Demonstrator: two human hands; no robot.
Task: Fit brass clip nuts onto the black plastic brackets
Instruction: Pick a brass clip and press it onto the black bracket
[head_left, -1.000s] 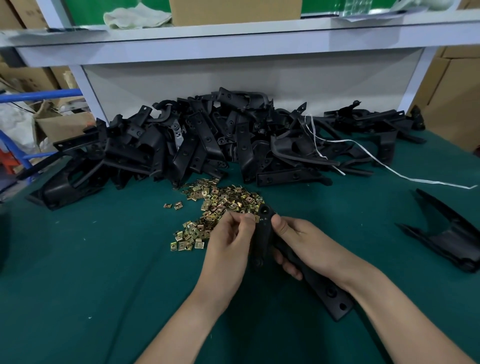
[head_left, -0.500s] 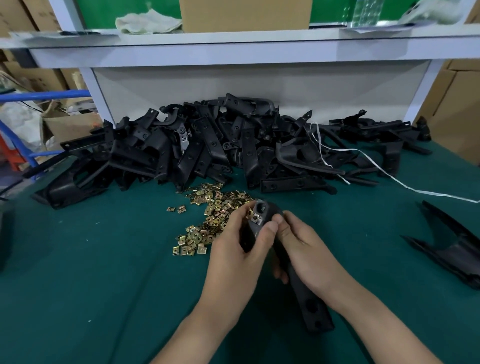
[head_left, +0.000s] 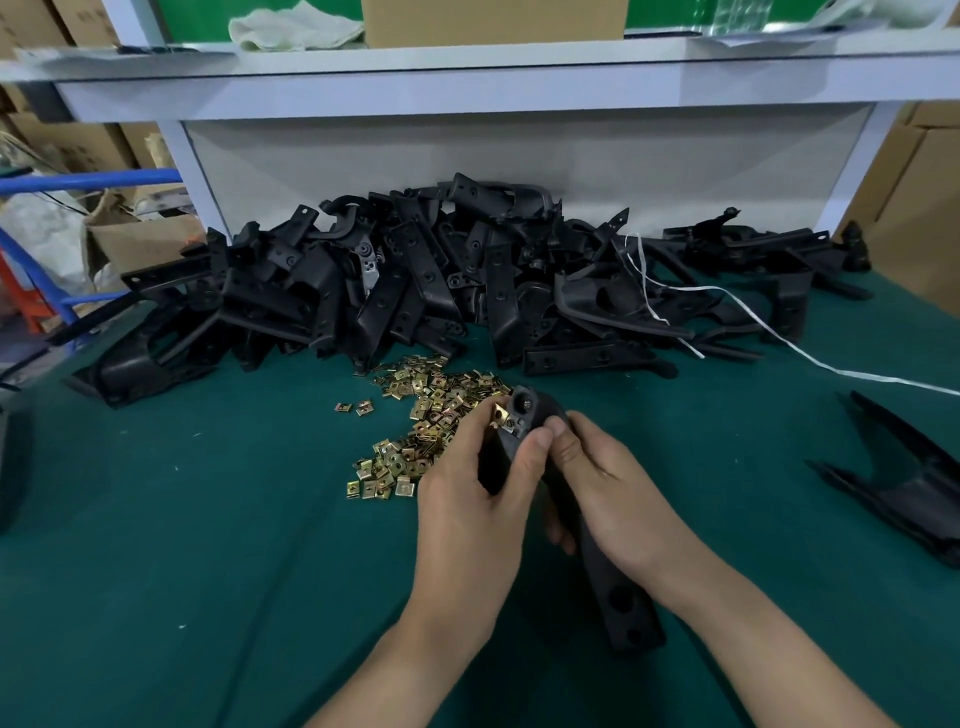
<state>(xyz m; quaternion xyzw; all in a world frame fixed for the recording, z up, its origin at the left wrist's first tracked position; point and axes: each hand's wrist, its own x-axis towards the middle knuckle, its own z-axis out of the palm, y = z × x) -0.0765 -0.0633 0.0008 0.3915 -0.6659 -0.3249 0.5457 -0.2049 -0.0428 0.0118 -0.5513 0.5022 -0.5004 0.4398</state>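
Brass clip nut (head_left: 501, 415) pinched by fingers of left hand (head_left: 467, 525) at upper end of black bracket (head_left: 621, 597), gripped in right hand (head_left: 618, 499) above counter (head_left: 208, 519); likely mid-seating, next needing square push home

Two bare forearms enter from the bottom edge, the left forearm (head_left: 415, 649) from 6 o'clock and the right forearm (head_left: 753, 623) from 5 o'clock, converging near centre. The left hand (head_left: 478, 499) curls round the top of a black bracket (head_left: 623, 608), thumb laid across it. The right hand (head_left: 613, 493), at its 3 o'clock, grips the same bracket, the two thumb tips touching.
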